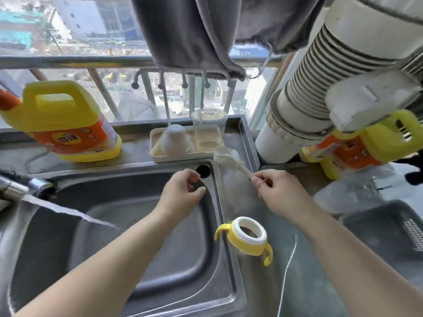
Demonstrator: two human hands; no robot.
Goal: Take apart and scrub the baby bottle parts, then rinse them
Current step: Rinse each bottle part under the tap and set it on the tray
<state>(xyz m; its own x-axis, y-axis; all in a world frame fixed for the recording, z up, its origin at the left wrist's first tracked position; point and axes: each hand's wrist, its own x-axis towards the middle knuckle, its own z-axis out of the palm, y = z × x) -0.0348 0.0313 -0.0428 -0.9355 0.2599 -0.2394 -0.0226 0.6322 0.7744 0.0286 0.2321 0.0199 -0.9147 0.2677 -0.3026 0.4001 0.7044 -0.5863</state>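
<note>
My right hand (278, 191) pinches the handle of a white bottle brush (229, 157), whose head lies at the front right corner of the cream tray (158, 157). Over the back of the steel sink (142, 225) my left hand (184, 189) hovers with loosely curled fingers and holds nothing. A yellow handled collar with a white ring (247, 236) lies on the counter right of the sink. On the tray stand a clear bottle body (208, 136), upside down, and a white dome-shaped part (175, 139).
Water runs from the tap (23, 186) at the left into the sink. Yellow detergent jugs stand at back left (61, 122) and at the right (366, 145). A big white ribbed pipe (320, 92) crosses the upper right. A grey basket (384, 227) sits at the right, grey cloth (206, 30) hangs above.
</note>
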